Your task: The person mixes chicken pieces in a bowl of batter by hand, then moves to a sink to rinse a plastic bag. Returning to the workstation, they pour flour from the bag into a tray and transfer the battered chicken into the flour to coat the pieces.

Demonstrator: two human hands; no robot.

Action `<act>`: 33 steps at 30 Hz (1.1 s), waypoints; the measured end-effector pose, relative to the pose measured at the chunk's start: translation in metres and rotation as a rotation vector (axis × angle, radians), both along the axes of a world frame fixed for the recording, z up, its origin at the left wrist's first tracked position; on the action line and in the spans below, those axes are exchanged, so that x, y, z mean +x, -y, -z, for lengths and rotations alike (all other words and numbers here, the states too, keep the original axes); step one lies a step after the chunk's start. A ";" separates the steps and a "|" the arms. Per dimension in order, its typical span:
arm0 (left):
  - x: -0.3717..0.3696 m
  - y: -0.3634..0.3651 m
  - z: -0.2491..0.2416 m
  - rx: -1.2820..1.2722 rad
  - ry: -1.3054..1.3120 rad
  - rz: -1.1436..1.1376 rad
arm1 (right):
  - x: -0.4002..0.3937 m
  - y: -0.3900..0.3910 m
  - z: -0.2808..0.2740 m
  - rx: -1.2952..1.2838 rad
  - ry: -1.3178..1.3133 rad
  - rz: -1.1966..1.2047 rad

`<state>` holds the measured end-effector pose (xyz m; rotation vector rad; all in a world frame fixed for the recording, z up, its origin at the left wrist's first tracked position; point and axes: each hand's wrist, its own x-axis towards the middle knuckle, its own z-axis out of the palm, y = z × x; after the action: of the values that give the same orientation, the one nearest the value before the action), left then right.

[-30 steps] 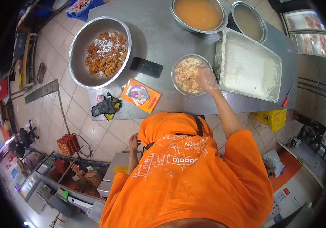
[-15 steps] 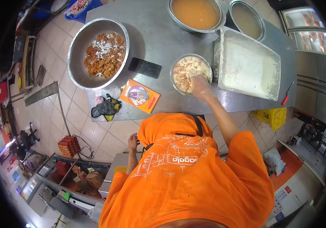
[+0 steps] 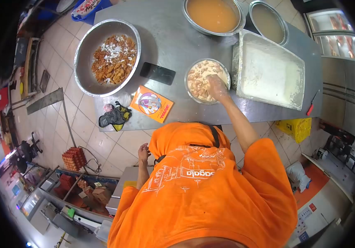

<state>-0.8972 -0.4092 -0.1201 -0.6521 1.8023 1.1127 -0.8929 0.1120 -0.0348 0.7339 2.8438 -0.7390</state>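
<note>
My right hand (image 3: pixel 218 87) reaches down into a round metal bowl (image 3: pixel 187 82) that holds pinkish chunks in a creamy batter (image 3: pixel 200 78). Its fingertips are sunk in the mix, so whether they grip anything is hidden. Beside my orange shirt, off the table's near edge, hangs my left hand (image 3: pixel 144 152), holding nothing, with its fingers apart and slightly curled. Right of the bowl stands a deep rectangular tray (image 3: pixel 270 72) with white flour-like powder.
A large basin (image 3: pixel 80 74) with reddish-brown pieces and white powder stands at the left. Near it lie a black phone (image 3: pixel 157 73), an orange box (image 3: pixel 151 104) and a dark bag (image 3: pixel 114 116). Two liquid-filled containers (image 3: pixel 214 15) (image 3: pixel 267 24) stand behind. A red-handled knife (image 3: pixel 311 108) lies right.
My right hand has shifted slightly up and left in the bowl, and more chunks show at the surface. My left hand has risen slightly beside my body.
</note>
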 end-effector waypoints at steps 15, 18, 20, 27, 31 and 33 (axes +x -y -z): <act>0.012 0.010 0.010 0.017 0.000 -0.044 | 0.012 -0.008 -0.054 -0.160 -0.220 0.118; 0.011 0.009 0.010 -0.007 -0.009 -0.013 | 0.015 -0.004 -0.069 -0.106 -0.181 0.075; 0.009 0.007 0.009 -0.027 -0.003 -0.027 | 0.013 0.000 -0.075 -0.058 -0.209 0.048; 0.013 0.007 0.012 -0.023 -0.007 -0.020 | 0.015 0.012 -0.030 0.116 0.068 -0.073; 0.013 0.008 0.016 -0.027 -0.025 -0.031 | 0.012 0.016 -0.018 0.119 -0.075 -0.061; 0.015 0.010 0.019 -0.025 -0.030 -0.034 | 0.009 0.014 -0.018 0.112 -0.027 -0.074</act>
<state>-0.8826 -0.4189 -0.1393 -0.6859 1.8395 1.1299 -0.8840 0.0983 -0.0170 0.6327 2.9387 -0.5885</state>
